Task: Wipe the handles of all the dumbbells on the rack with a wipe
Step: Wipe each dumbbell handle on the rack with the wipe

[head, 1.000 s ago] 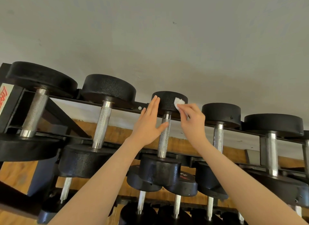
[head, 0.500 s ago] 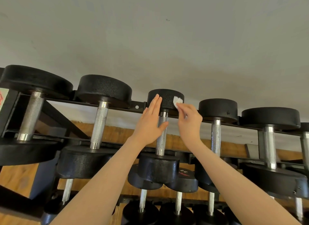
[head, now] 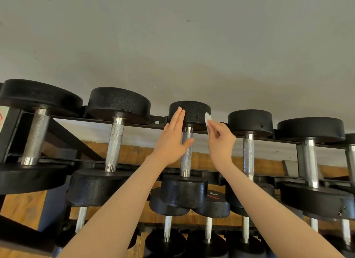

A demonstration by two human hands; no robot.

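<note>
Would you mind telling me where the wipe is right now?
In the head view the wipe is pinched in the right hand, against the right edge of the middle top-row dumbbell, just right of the left hand.

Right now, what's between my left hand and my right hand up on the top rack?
In the head view, the middle dumbbell's knurled handle stands between the left hand and the right hand, which pinches the wipe against that dumbbell's far head.

Soft, even daylight; the picture is sharp. Glints show on the chrome handles (head: pixel 114 142). Wide-angle bending curves the rack (head: pixel 134 124) at both edges.
</note>
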